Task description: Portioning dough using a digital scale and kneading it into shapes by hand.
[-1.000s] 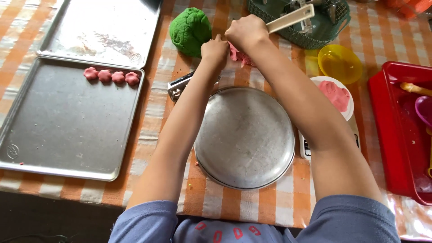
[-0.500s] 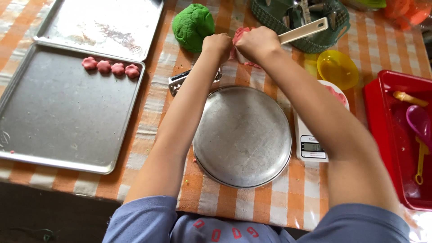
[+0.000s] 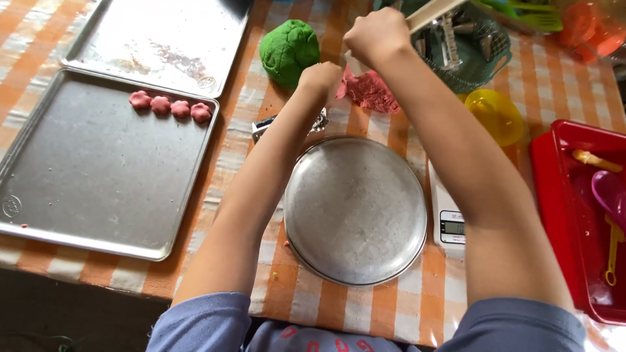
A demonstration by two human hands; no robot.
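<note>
1. Nearest, a round metal plate [image 3: 355, 210] lies on the checked surface [image 3: 404, 313] between the two forearms, with a small white scale [image 3: 448, 218] touching its rim at 3 o'clock.
2. At 9 o'clock from the plate sits a metal baking tray [image 3: 98, 189], carrying four small pink dough pieces [image 3: 170, 107] in a row near its far edge.
3. At 3 o'clock, well apart, a red tray [image 3: 561, 195] holds plastic tools.
4. Farther out, at 12 o'clock from the plate, the left hand [image 3: 319, 77] is curled into a loose fist just beside the flat pink dough [image 3: 370, 91]; whether its fingers pinch anything I cannot tell.
5. Just past it, the right hand [image 3: 378, 36] has its fingers wrapped tightly around a pale wooden stick [image 3: 430, 12], above the pink dough.
6. At 11 o'clock lies a green dough ball [image 3: 289, 51].
</note>
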